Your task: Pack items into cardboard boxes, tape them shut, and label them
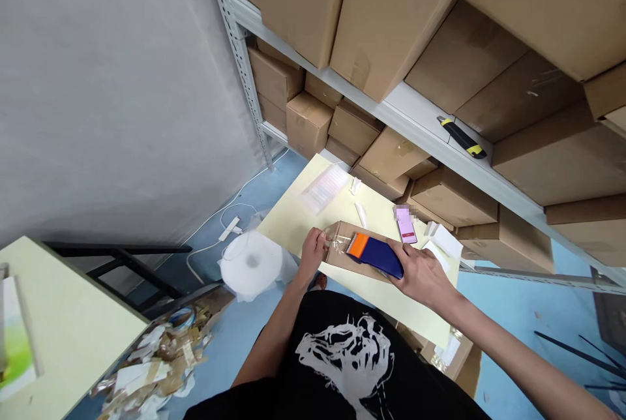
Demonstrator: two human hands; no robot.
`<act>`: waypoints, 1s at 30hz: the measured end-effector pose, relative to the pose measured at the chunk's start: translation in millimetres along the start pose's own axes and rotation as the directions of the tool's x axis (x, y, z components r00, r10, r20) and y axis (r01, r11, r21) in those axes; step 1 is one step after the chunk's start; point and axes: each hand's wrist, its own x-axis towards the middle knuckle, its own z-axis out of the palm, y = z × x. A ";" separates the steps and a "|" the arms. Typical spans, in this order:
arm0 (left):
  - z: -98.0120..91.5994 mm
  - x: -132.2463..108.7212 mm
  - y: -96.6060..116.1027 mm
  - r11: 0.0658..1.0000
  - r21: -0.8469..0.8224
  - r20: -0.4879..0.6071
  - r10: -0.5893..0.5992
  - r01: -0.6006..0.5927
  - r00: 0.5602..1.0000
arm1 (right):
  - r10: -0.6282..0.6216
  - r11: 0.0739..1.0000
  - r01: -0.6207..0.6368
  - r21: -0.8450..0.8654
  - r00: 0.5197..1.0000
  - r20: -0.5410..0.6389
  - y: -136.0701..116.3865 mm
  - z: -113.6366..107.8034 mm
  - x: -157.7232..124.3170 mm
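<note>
A small cardboard box (339, 252) lies near the front edge of the pale yellow table (293, 211), with clear tape glinting on its left end. My left hand (313, 252) is closed at that end, its fingers pressed on the box and the tape there. In my right hand (419, 271) is a blue and orange tape dispenser (379, 255), its toothed orange edge turned left, over the top of the box. My right fingers wrap round its blue end. Part of the box is hidden under the dispenser and the right hand.
On the table are a phone (405, 224), a printed sheet (325, 186) and white paper pieces (444, 239). A bubble wrap roll (252, 260) stands left. Boxes fill the metal shelf (391, 113), where a utility knife (462, 137) lies. Scraps (161, 361) pile at lower left.
</note>
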 end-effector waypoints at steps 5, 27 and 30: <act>-10.0 -1.0 -8.5 0.949 -0.284 0.002 -0.140 0.134 0.990 | -0.026 0.997 0.032 0.071 0.996 -0.083 -5.0 2.1 -0.5; -4.8 11.3 -48.6 0.933 0.354 0.128 -0.111 0.059 0.985 | 0.013 0.997 -0.004 0.079 0.994 -0.112 -10.9 14.1 2.9; -8.8 11.0 -45.4 0.892 0.449 0.153 -0.141 0.059 0.978 | 0.018 0.994 -0.006 0.108 0.994 -0.111 -13.8 13.5 1.9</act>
